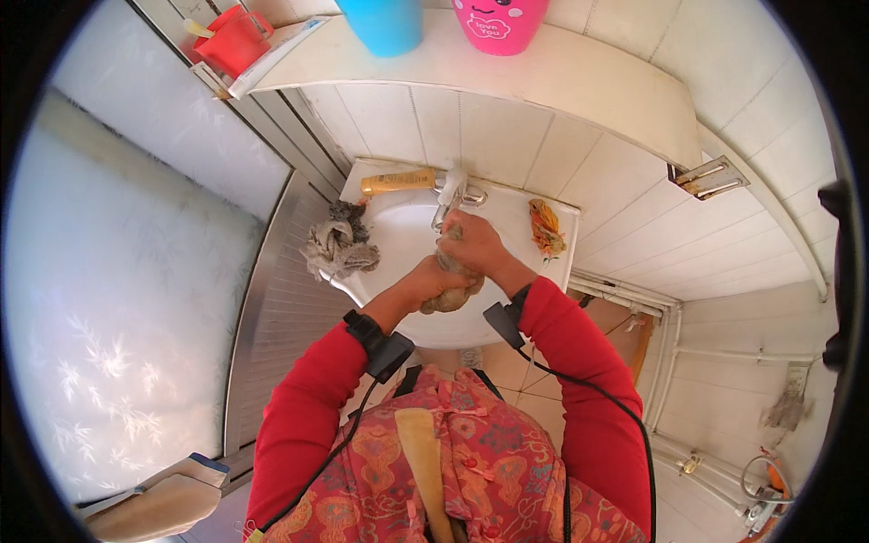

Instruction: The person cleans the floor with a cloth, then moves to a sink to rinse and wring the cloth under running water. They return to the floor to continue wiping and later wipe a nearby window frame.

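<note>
Over the white washbasin (pixel 475 335), both my hands are closed on one bunched, twisted grey-brown cloth (pixel 450 301). My left hand (pixel 425 279) grips its lower part. Higher up, just in front of the chrome tap (pixel 463 194), my right hand (pixel 477 244) is wrapped round the upper part, and a bit of cloth shows by its thumb. A crumpled grey rag (pixel 339 249) hangs over the basin's left edge. On the back rim lies a yellow tube (pixel 398 181). An orange and yellow crumpled cloth or scrubber (pixel 546 228) rests on the right rim.
Above the basin runs a curved white shelf (pixel 561 81) bearing a blue cup (pixel 385 25), a pink cup (pixel 501 27) and a red container (pixel 235 41). A frosted glass panel (pixel 136 271) stands at the left. White pipes (pixel 668 362) run along the right wall.
</note>
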A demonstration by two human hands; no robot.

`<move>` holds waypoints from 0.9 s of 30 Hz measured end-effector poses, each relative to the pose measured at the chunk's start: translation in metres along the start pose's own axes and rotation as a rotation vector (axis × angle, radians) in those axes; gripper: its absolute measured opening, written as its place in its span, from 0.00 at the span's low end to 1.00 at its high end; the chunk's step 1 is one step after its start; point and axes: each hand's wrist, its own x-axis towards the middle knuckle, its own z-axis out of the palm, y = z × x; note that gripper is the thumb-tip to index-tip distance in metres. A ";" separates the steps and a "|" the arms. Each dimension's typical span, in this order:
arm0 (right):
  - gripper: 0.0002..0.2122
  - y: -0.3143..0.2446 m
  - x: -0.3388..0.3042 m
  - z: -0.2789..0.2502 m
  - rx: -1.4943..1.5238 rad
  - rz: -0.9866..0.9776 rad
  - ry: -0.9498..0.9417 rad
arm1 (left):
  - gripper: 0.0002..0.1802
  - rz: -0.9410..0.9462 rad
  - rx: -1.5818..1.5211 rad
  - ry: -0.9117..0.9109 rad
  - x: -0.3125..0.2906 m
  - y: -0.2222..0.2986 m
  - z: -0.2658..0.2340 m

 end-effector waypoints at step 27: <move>0.36 0.009 -0.019 -0.022 0.862 0.353 -0.041 | 0.27 -0.010 0.096 0.243 -0.017 -0.016 -0.039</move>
